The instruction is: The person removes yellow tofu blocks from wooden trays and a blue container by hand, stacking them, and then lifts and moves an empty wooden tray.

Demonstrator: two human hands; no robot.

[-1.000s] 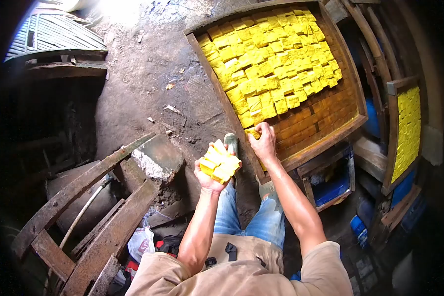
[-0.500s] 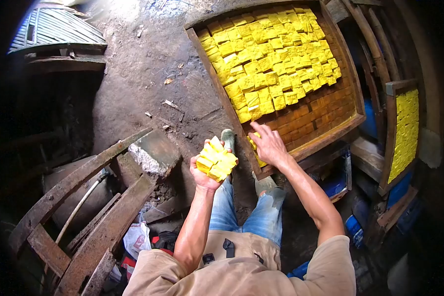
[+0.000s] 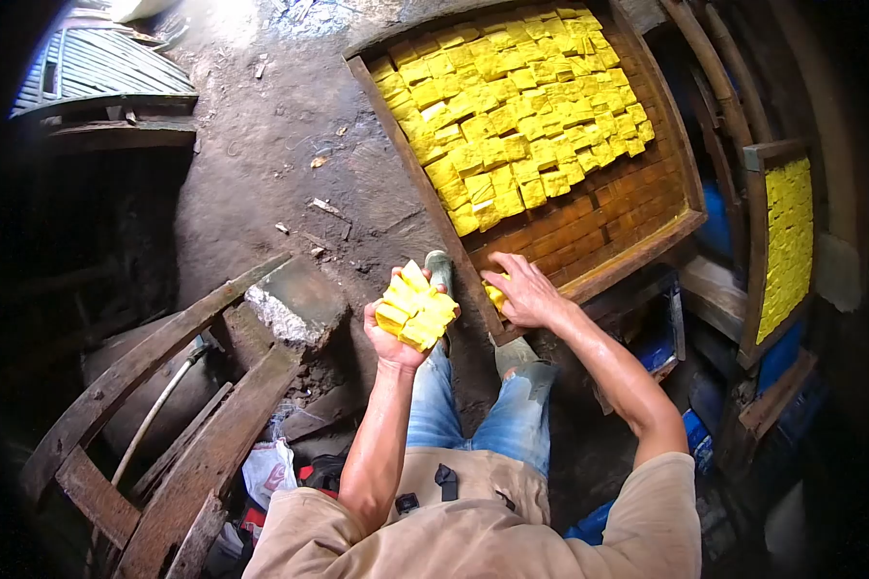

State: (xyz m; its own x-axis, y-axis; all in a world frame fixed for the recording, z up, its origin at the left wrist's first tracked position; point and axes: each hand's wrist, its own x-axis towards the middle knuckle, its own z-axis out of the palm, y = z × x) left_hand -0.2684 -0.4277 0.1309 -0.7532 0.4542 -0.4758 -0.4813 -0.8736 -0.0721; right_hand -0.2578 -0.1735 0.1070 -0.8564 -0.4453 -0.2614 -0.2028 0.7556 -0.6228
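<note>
Fingers (image 3: 371,315) of the left hand (image 3: 401,351) are gripping yellow blocks (image 3: 415,311) over the dirt floor (image 3: 251,193), right of wooden beams (image 3: 208,454). The right hand (image 3: 533,292) is bending its fingers over blocks at the tray's (image 3: 637,253) near corner, grip unclear. Farther right, a smaller tray (image 3: 756,251) is standing.

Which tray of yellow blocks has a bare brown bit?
The big tray, by the right hand: its brown bottom shows at the near side. The small tray at far right looks yellow right across.
</note>
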